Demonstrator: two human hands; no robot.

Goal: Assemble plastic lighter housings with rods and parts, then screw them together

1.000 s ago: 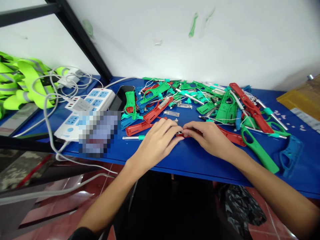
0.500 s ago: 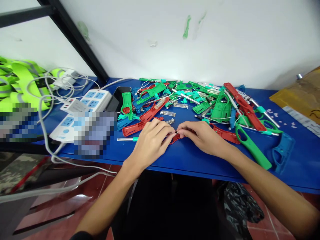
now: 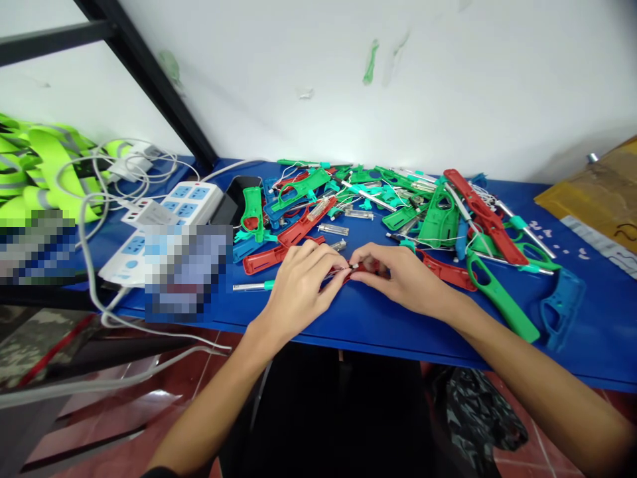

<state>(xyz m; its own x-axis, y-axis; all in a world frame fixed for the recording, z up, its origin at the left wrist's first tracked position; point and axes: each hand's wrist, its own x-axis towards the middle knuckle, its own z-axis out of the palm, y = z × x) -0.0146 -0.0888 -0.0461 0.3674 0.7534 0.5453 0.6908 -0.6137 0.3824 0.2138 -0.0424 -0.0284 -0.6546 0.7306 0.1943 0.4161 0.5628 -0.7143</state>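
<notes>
My left hand [image 3: 303, 285] and my right hand [image 3: 403, 275] meet fingertip to fingertip over the blue table [image 3: 378, 318]. Both pinch a small red plastic piece [image 3: 355, 271] with a thin metal or white part at its tip; most of it is hidden under my fingers. Behind my hands lies a heap of red, green and blue plastic lighter shells [image 3: 398, 206], metal tubes and white wires. A red shell [image 3: 448, 271] stretches to the right from under my right hand. A metal rod with a teal collar [image 3: 253, 286] rests left of my left hand.
White power strips [image 3: 169, 212] with tangled cables and a dark phone [image 3: 231, 199] sit at the table's left. Neon green vests [image 3: 40, 172] lie further left beside a black frame post [image 3: 149, 79]. A brown cardboard box [image 3: 597, 192] stands at the right. A white wall is behind.
My hands have stayed together on the small red piece, with the fingers shifting slightly. The view has drifted a little, nothing else on the table has moved.
</notes>
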